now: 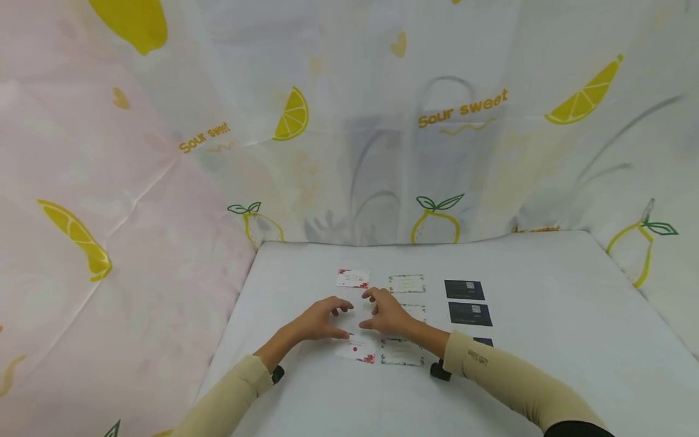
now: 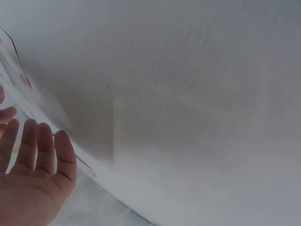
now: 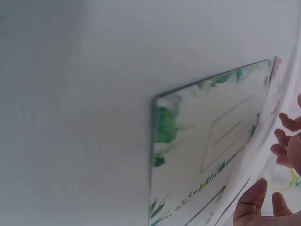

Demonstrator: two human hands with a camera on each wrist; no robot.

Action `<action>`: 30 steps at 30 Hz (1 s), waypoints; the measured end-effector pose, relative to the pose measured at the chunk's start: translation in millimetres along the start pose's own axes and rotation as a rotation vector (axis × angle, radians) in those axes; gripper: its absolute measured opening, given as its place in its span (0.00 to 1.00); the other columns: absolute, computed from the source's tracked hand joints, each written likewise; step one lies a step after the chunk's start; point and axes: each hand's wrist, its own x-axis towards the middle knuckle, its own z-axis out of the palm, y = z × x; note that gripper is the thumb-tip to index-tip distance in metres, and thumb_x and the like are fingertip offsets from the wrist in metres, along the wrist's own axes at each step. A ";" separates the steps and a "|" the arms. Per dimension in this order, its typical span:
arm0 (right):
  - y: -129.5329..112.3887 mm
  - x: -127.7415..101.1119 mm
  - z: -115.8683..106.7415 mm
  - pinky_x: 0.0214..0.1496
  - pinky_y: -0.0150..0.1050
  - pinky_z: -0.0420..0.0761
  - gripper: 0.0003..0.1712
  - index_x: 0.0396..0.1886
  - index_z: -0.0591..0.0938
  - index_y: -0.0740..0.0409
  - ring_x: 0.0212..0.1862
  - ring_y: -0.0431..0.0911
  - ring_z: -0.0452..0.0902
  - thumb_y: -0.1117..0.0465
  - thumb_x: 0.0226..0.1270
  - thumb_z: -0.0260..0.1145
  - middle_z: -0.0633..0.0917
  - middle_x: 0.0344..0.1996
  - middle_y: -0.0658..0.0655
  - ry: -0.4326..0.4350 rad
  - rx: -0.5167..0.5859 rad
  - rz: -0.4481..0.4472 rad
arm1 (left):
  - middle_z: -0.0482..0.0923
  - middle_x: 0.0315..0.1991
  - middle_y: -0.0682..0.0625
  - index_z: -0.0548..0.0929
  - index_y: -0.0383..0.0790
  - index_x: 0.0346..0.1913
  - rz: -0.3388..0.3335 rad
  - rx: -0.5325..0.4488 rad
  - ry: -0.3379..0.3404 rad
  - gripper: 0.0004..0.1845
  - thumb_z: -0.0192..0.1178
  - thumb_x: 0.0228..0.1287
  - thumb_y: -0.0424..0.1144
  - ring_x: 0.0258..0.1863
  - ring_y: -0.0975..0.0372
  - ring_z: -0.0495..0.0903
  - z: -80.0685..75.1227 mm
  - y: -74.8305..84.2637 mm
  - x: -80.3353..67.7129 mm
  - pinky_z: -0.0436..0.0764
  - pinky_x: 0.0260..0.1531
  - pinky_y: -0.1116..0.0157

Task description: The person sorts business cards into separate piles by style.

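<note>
My left hand (image 1: 319,319) hovers over the left column of cards, fingers spread and loosely bent, holding nothing. Facing it, my right hand (image 1: 389,312) has its fingers bent toward the left hand, also with nothing in its grasp. Beyond the hands lies a white card with red flowers (image 1: 353,278). Another red-flowered white card (image 1: 357,350) sits just below the left fingertips. Under the right hand and wrist runs a column of white cards with green leaf borders (image 1: 406,283), partly covered; one leaf-bordered card (image 3: 207,141) shows large in the right wrist view.
To the right is a column of dark blue cards, with a far one (image 1: 464,289), a middle one (image 1: 470,314) and a near one (image 1: 483,342) partly behind the right forearm. A lemon-print cloth (image 1: 338,182) hangs behind the white table (image 1: 557,315) and along its left side.
</note>
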 end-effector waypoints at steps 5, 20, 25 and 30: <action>-2.8 -9.2 1.8 0.41 0.36 0.75 0.32 0.56 0.75 0.59 0.39 0.44 0.73 0.59 0.53 0.79 0.76 0.51 0.62 -0.008 -0.018 -0.042 | 0.80 0.55 0.49 0.79 0.41 0.59 0.029 0.030 0.014 0.30 0.75 0.53 0.43 0.52 0.57 0.77 5.2 4.7 -6.3 0.77 0.54 0.57; -6.3 -31.0 12.5 0.38 0.33 0.71 0.29 0.51 0.77 0.59 0.36 0.42 0.69 0.57 0.51 0.80 0.78 0.41 0.55 -0.089 -0.082 -0.053 | 0.78 0.39 0.56 0.81 0.45 0.54 -0.050 0.136 0.002 0.26 0.77 0.49 0.42 0.38 0.65 0.72 21.2 8.1 -17.5 0.75 0.43 0.65; -1.8 -35.9 20.1 0.40 0.33 0.71 0.32 0.50 0.77 0.56 0.37 0.41 0.67 0.54 0.48 0.82 0.75 0.39 0.51 -0.113 -0.195 -0.071 | 0.77 0.37 0.56 0.82 0.46 0.52 -0.074 0.203 -0.019 0.25 0.78 0.49 0.42 0.36 0.66 0.72 24.7 12.2 -17.3 0.75 0.42 0.66; -2.4 -39.2 22.8 0.41 0.34 0.72 0.29 0.46 0.78 0.57 0.37 0.41 0.68 0.54 0.47 0.82 0.76 0.37 0.50 -0.120 -0.220 -0.089 | 0.76 0.37 0.56 0.83 0.46 0.50 -0.077 0.188 -0.013 0.24 0.78 0.49 0.42 0.37 0.66 0.72 25.1 14.0 -20.3 0.76 0.43 0.65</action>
